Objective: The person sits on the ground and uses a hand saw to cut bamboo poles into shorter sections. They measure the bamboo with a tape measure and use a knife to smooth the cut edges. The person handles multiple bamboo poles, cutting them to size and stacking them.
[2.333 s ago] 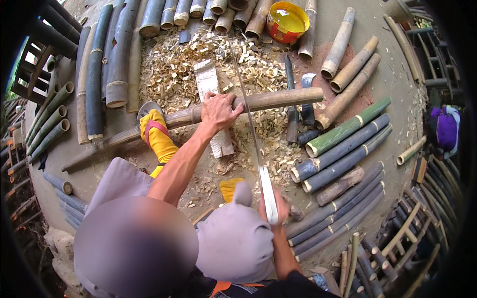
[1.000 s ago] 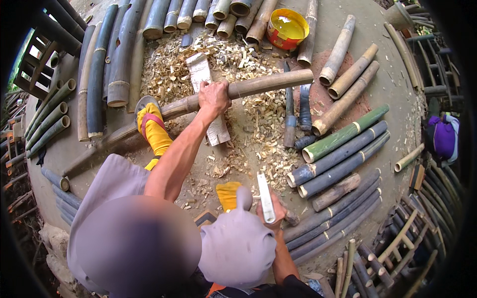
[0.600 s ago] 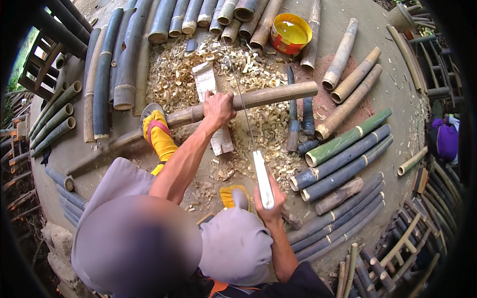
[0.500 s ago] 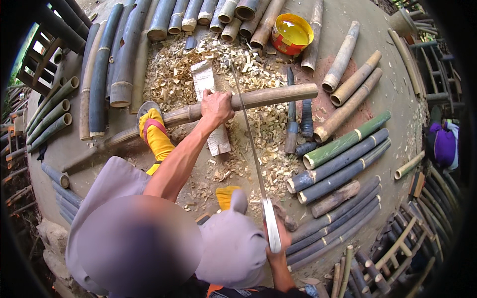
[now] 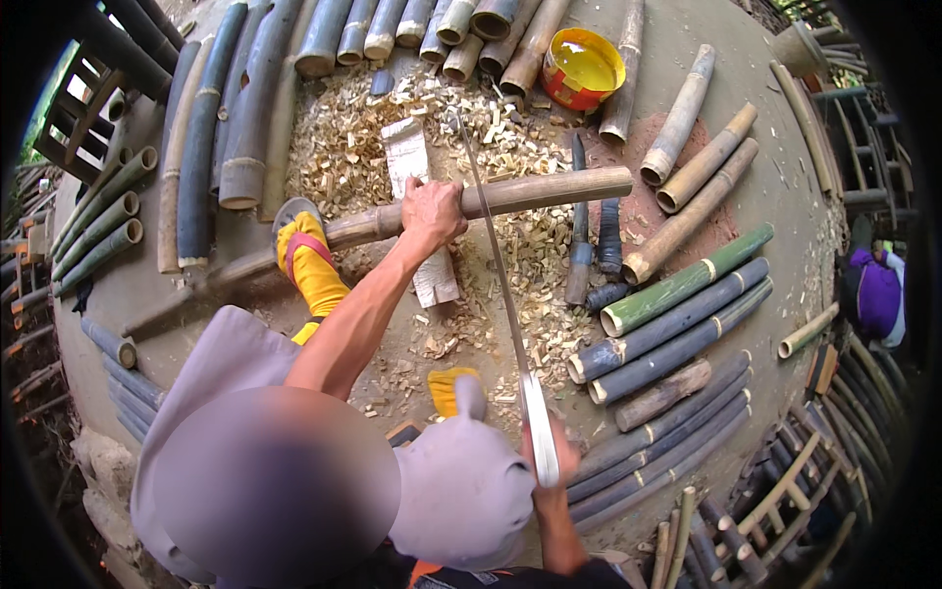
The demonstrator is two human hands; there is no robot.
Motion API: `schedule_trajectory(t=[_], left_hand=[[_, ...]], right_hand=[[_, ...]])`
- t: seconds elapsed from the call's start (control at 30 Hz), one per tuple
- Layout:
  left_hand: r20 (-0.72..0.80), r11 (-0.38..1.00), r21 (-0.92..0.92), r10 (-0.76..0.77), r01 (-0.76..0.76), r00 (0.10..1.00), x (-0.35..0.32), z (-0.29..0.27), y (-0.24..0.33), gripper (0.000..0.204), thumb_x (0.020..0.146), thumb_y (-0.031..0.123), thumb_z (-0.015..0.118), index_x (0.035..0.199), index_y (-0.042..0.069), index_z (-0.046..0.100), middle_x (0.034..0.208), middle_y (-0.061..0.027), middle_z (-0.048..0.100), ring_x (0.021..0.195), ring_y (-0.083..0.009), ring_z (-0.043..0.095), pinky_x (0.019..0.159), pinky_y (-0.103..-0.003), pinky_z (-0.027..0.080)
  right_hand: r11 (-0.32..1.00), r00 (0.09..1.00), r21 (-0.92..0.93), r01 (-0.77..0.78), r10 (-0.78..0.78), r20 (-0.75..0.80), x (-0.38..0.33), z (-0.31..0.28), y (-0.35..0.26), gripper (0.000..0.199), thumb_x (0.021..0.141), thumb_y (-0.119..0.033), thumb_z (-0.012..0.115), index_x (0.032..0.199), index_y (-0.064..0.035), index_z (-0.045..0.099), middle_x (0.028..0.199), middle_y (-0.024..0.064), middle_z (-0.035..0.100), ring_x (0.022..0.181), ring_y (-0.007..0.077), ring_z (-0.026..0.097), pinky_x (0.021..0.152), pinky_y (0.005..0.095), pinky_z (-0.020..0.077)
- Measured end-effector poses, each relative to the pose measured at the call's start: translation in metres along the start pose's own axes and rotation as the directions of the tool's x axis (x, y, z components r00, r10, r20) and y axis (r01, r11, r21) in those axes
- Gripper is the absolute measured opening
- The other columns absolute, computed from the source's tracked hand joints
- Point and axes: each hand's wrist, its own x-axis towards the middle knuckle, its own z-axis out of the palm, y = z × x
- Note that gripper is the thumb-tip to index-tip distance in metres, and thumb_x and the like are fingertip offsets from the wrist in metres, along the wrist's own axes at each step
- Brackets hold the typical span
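My left hand (image 5: 435, 211) is wrapped round a long brown bamboo pole (image 5: 559, 190) and presses it down on a whitish, rough wooden block (image 5: 435, 278). In my right hand (image 5: 551, 454), slightly blurred, is the pale handle of a long thin saw (image 5: 504, 297). Just right of my left hand, the blade crosses the pole; how deep it sits in the bamboo I cannot tell. My foot in a yellow sock and sandal (image 5: 316, 275) rests on the pole left of the block. The pole's right end sticks out past the blade.
Wood chips (image 5: 339, 147) cover the ground around the block. Thick bamboo pieces (image 5: 388, 29) line the far side, beside a red-and-yellow tub (image 5: 583, 69). A dark blade-like tool (image 5: 579, 231) lies right of the chips. Green and dark bamboo lengths (image 5: 687, 280) lie farther right.
The saw and my right hand have slid a little forward, away from me. My left hand and the foot stay in place on the bamboo pole.
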Motion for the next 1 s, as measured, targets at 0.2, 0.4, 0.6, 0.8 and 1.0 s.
schedule_trajectory(t=[0.2, 0.4, 0.6, 0.8, 1.0], left_hand=[[-0.098, 1.000, 0.022, 0.002, 0.000, 0.995, 0.001, 0.005, 0.010, 0.025, 0.064, 0.017, 0.069, 0.087, 0.010, 0.063, 0.086, -0.0107, 0.069, 0.085, -0.0252, 0.067, 0.092, -0.040, 0.040], [-0.048, 1.000, -0.012, -0.030, 0.029, 0.998, 0.006, -0.007, 0.003, 0.031, 0.065, 0.022, 0.077, 0.091, 0.011, 0.065, 0.084, -0.0100, 0.069, 0.085, -0.0261, 0.067, 0.095, -0.043, 0.039], [-0.054, 0.998, -0.055, -0.017, 0.014, 0.998, -0.003, 0.010, 0.001, 0.036, 0.060, 0.026, 0.080, 0.090, 0.014, 0.066, 0.086, -0.0056, 0.070, 0.084, -0.0239, 0.068, 0.094, -0.043, 0.038], [0.063, 0.996, -0.086, 0.007, -0.002, 0.998, 0.000, 0.005, 0.004, 0.012, 0.069, 0.009, 0.060, 0.079, 0.012, 0.066, 0.061, -0.0048, 0.060, 0.064, -0.0184, 0.060, 0.096, -0.046, 0.035], [-0.068, 0.993, -0.116, -0.040, 0.032, 0.997, -0.006, 0.013, 0.003, 0.013, 0.068, 0.009, 0.061, 0.079, 0.011, 0.068, 0.072, -0.0073, 0.067, 0.080, -0.0204, 0.067, 0.100, -0.047, 0.036]], right_hand=[[0.998, 0.996, 0.055, 0.024, -0.019, -0.087, 0.020, 0.023, 0.017, 0.017, 0.080, -0.004, 0.067, 0.094, 0.0050, 0.066, 0.076, 0.0155, 0.066, 0.061, 0.0245, 0.066, 0.052, 0.0342, 0.0502], [0.912, 0.991, 0.406, -0.053, 0.097, -0.088, 0.137, 0.079, -0.007, 0.020, 0.079, -0.003, 0.062, 0.098, 0.0039, 0.062, 0.074, 0.0111, 0.063, 0.062, 0.0192, 0.059, 0.060, 0.0318, 0.0484], [0.921, 0.994, 0.387, -0.045, 0.079, -0.071, 0.123, 0.076, -0.010, 0.025, 0.079, 0.001, 0.060, 0.104, 0.0044, 0.061, 0.072, 0.0089, 0.062, 0.060, 0.0169, 0.060, 0.057, 0.0289, 0.0482], [0.940, 0.998, 0.336, -0.065, 0.066, 0.008, 0.080, 0.056, 0.018, 0.024, 0.079, 0.000, 0.062, 0.102, 0.0048, 0.060, 0.071, 0.0089, 0.061, 0.056, 0.0160, 0.056, 0.052, 0.0284, 0.0441], [0.981, 0.998, 0.196, -0.013, 0.000, 0.064, 0.040, 0.008, 0.022, 0.026, 0.077, 0.000, 0.062, 0.103, 0.0064, 0.061, 0.074, 0.0114, 0.062, 0.058, 0.0190, 0.058, 0.053, 0.0299, 0.0460]])
